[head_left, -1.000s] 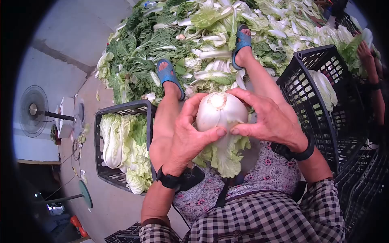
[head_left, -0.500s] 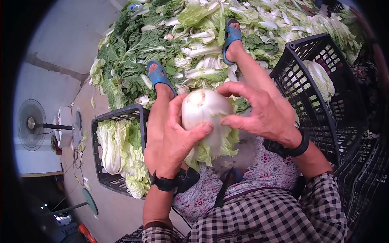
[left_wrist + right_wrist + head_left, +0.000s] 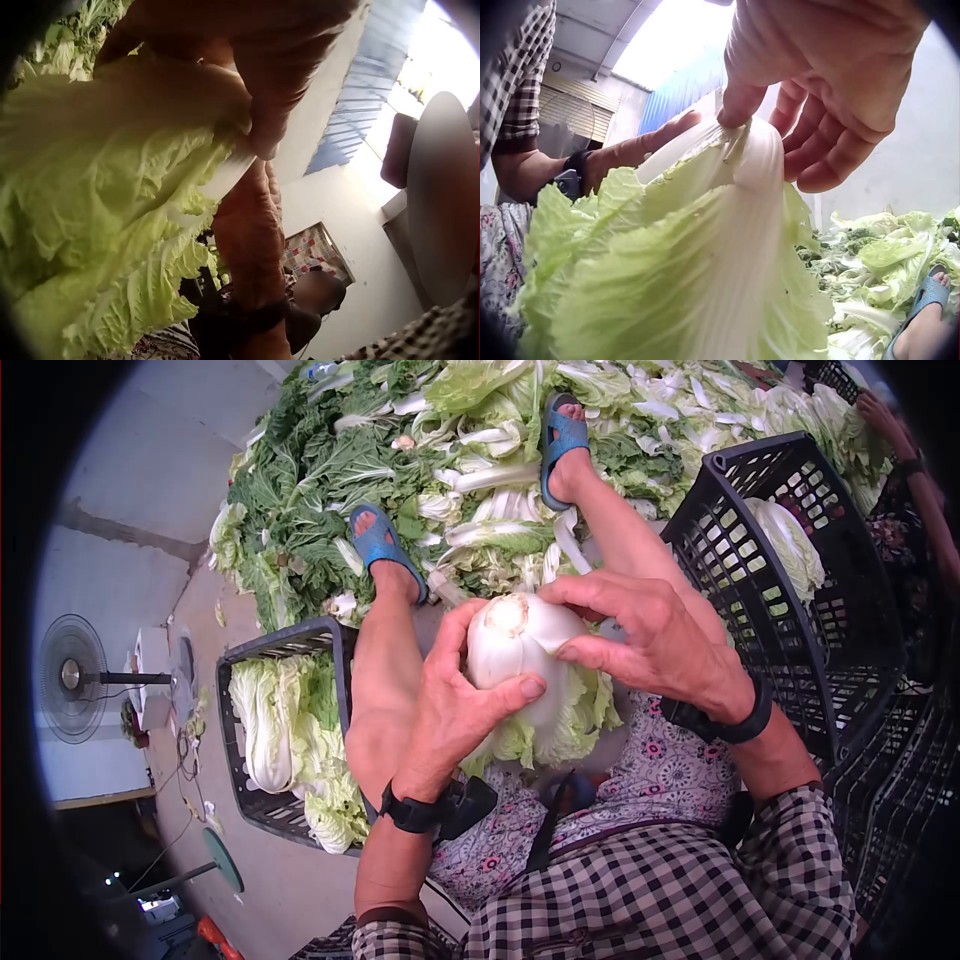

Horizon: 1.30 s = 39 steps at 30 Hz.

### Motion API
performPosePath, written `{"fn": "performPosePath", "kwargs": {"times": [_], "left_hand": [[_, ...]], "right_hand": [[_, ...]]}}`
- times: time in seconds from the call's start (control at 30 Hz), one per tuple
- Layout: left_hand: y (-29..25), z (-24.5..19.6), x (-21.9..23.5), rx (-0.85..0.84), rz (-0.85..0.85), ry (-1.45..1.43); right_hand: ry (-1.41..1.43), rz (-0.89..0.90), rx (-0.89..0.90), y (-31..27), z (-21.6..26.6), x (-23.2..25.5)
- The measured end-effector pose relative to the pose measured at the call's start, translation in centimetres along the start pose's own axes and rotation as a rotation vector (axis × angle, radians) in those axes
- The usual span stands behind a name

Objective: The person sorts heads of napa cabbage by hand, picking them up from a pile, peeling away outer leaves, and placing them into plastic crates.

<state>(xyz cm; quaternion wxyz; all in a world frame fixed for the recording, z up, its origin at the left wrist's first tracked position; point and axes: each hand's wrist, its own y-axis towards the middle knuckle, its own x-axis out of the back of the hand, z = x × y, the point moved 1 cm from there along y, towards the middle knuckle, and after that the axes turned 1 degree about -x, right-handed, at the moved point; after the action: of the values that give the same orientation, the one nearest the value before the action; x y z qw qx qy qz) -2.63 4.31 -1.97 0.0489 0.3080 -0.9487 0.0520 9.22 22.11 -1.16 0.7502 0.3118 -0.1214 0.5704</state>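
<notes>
A cabbage [image 3: 515, 650] is held over the lap, its cut white base up and its pale green leaves hanging down. My left hand [image 3: 450, 695] grips its left side, thumb across the front. On the right side my right hand [image 3: 645, 635] pinches a white outer leaf near the base between thumb and fingers. In the right wrist view the right hand [image 3: 825, 90] has its thumb on the white leaf stalk [image 3: 754, 165], other fingers behind it. Leaves [image 3: 112, 202] fill much of the left wrist view, below the left hand [image 3: 262, 45].
A black crate [image 3: 240, 760] with cabbages stands at the left, and another crate [image 3: 830, 700] with one cabbage [image 3: 788, 550] leans at the right. Loose leaves [image 3: 370, 470] cover the floor around the sandalled feet. A fan [image 3: 72, 678] is at the far left; another person's arm [image 3: 925, 500] shows far right.
The cabbage went left, then slightly back right, and its base is tilted. The right hand came off its side, then closed thumb and fingers on an outer leaf.
</notes>
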Motion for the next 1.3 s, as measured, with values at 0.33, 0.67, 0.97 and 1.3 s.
{"fn": "performPosePath", "kwargs": {"times": [0.33, 0.67, 0.97, 1.3], "left_hand": [[-0.7, -0.2, 3.3, -0.053, -0.342, -0.357], [-2.9, 0.4, 9.4, -0.228, -0.461, -0.581], [-1.7, -1.6, 3.1, -0.111, -0.288, 0.064], [-3.3, -2.6, -0.2, -0.014, -0.176, 0.348]], "right_hand": [[0.051, 0.131, -0.139, -1.9, -3.5, 0.4], [0.147, -0.122, -0.352, -2.6, -4.1, 2.9], [0.133, 0.068, 0.063, -0.5, 1.7, -0.9], [0.881, -0.274, -0.149, 0.2, 1.3, -2.8]]}}
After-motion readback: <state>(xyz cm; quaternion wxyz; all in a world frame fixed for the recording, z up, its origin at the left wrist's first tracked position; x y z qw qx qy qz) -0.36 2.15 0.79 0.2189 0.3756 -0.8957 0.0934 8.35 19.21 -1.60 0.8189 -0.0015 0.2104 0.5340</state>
